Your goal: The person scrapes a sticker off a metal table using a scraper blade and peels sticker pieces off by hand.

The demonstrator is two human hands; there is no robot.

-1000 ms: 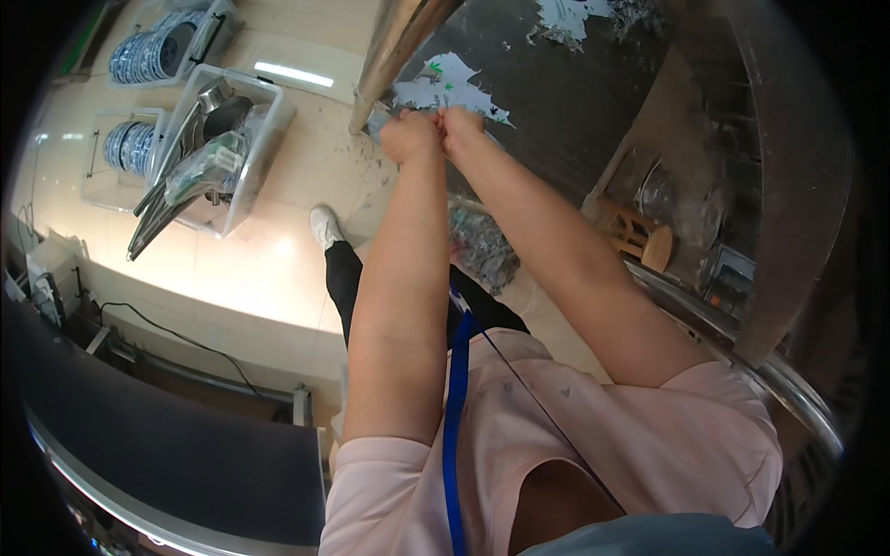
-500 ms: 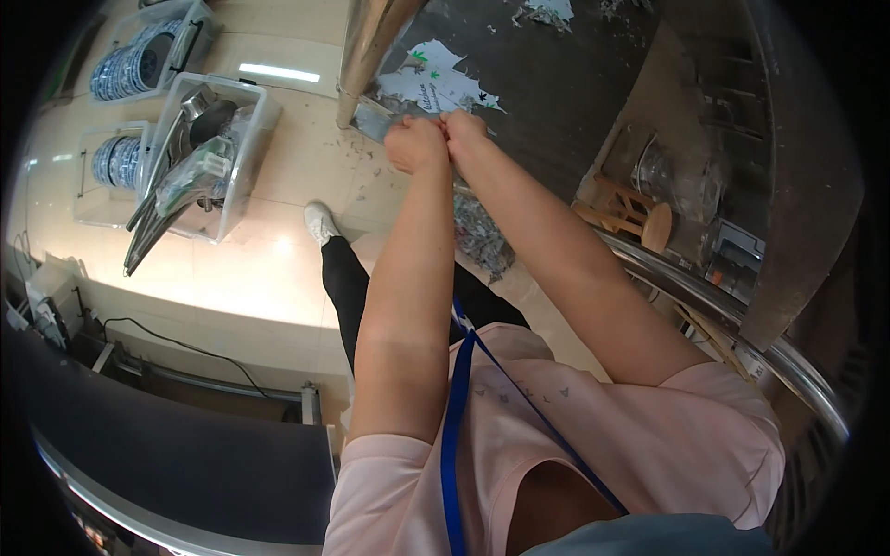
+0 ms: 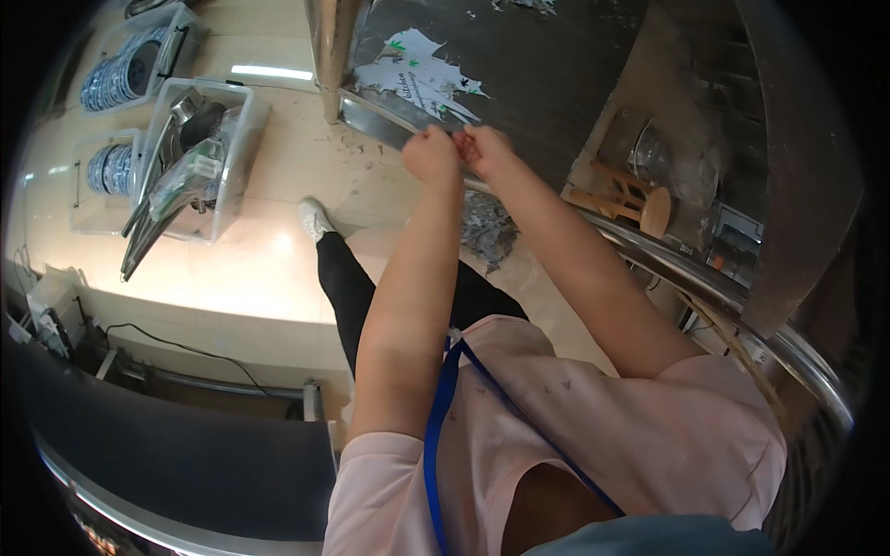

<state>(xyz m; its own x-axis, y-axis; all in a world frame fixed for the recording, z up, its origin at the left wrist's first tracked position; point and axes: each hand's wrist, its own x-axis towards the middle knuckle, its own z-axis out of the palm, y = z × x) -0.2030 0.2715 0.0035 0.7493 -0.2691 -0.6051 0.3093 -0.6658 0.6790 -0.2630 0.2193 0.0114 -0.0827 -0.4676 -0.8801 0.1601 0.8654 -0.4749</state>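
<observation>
My left hand point(image 3: 432, 154) is curled closed with its knuckles up, beside the near edge of a dark flat panel point(image 3: 547, 88). Close against it, my right hand point(image 3: 483, 151) has its fingers bent in a pinch. Whatever lies between the fingers is too small to make out. Just beyond both hands, a torn white sheet point(image 3: 417, 74) with green leaf prints and the word "kitchen" lies on the panel. Narrow white strips run from its lower edge toward my fingers.
Grey scraps point(image 3: 489, 230) are heaped below my hands. At left stand clear bins, one with pans and utensils point(image 3: 236, 157), others with blue-patterned dishes point(image 3: 111, 83). A metal rail point(image 3: 686, 264) and a wooden stool point(image 3: 654, 211) are at right.
Both hands have drawn back from the white sheet toward my body and slightly right. More of the sheet's lower edge and its thin strips now shows.
</observation>
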